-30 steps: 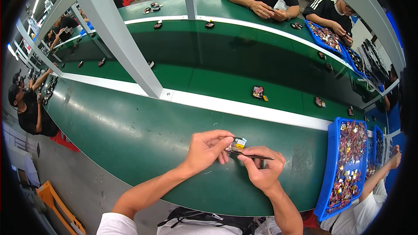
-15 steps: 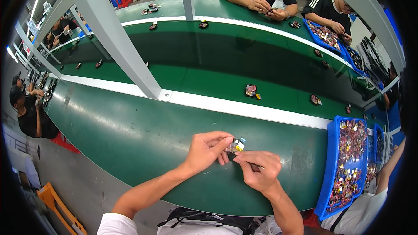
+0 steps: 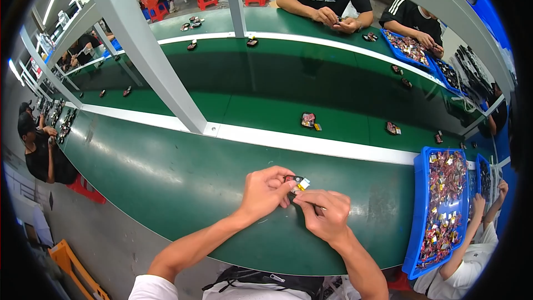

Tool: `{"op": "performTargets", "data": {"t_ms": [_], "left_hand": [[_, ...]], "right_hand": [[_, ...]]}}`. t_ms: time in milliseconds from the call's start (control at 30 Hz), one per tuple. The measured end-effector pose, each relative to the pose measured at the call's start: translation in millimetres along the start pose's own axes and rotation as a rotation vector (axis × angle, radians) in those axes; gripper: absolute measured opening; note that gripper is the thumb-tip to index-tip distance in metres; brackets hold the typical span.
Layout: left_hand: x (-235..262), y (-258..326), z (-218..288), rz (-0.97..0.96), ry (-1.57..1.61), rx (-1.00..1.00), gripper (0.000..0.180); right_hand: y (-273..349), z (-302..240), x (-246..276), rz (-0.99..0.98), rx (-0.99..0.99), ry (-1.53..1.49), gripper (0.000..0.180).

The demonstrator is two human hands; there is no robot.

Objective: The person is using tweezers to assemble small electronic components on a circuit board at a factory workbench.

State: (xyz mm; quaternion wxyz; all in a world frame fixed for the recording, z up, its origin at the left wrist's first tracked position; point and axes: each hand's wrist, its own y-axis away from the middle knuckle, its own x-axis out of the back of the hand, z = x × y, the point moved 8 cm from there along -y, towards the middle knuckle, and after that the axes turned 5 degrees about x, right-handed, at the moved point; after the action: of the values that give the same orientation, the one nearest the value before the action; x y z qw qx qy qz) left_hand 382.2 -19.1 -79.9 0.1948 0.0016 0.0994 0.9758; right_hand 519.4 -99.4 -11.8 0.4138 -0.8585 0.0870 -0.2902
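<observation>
- A small dark electronic part with a yellow tab [image 3: 297,182] sits just above the near edge of the green worktable [image 3: 166,172], pinched between both hands.
- The left hand [image 3: 265,191] grips it with curled fingers.
- The right hand [image 3: 327,214] pinches its yellow end, also holding a thin tool.
- A blue plastic tray of small parts [image 3: 417,211] lies to the right.
</observation>
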Motion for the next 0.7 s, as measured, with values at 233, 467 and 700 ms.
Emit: {"op": "performTargets", "data": {"t_ms": [233,467,700], "left_hand": [[80,-85,38,0.393,-0.114,-0.19,0.018],[123,-107,100,0.86,-1.025,-0.378,0.028],[28,-144,87,0.242,-0.823,-0.478,0.027]], "right_hand": [[5,18,21,0.214,-0.107,-0.04,0.021],[0,12,17,0.17,-0.097,-0.024,0.019],[1,4,13,0.132,-0.09,0.026,0.019]]}}
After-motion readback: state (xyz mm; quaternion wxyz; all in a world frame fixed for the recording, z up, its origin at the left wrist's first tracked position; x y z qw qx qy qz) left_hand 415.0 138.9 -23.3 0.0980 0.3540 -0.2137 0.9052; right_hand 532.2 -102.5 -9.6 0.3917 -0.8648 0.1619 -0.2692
